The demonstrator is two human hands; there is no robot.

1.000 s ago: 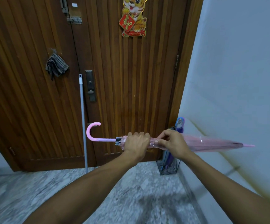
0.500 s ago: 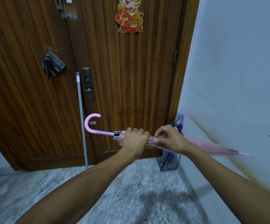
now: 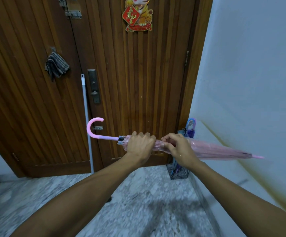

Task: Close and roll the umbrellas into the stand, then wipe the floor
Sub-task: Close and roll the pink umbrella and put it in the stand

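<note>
Pink umbrella [image 3: 212, 148] folded, held level by both hands.
Left hand [image 3: 139, 145] clenched around the canopy, right hand [image 3: 180, 148] pinching it; stand [image 3: 179, 170] sits far right.

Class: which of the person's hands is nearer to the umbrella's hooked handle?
Left. The left hand grips the umbrella at the canopy's end next to the handle; the right hand pinches the canopy farther along, toward the tip.
</note>
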